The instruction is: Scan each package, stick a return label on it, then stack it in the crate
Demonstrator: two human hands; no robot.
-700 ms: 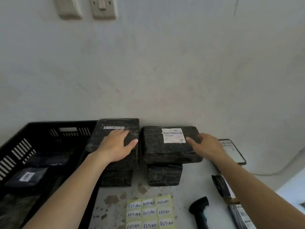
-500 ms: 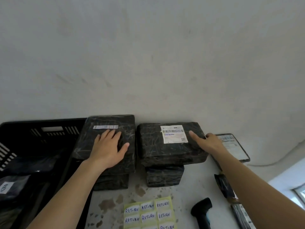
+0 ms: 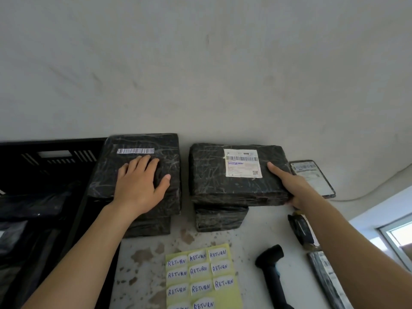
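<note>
Two stacks of black-wrapped packages stand against the wall. The left top package [image 3: 165, 148] carries a barcode strip, and my left hand [image 3: 140, 186] rests flat on it with fingers straight. The right top package [image 3: 209, 175] has a white shipping label [image 3: 242, 162]. My right hand [image 3: 289, 186] grips its right edge, thumb on top and fingers curled round the side. Each top package sits on a smaller one [image 3: 220, 217]. A yellow sheet of RETURN labels [image 3: 200, 273] and a black scanner [image 3: 272, 264] lie in front. The black crate [image 3: 55, 157] is at the left.
A phone [image 3: 312, 175] lies by the wall, right of the packages. A dark roll-like object [image 3: 301, 230] and a flat black parcel [image 3: 327, 277] lie under my right forearm. Dark packages sit inside the crate. The tabletop is stained white.
My right hand has slid from the top of the right package to its right edge, fingers curling round the side. My left hand stays flat on the left package.
</note>
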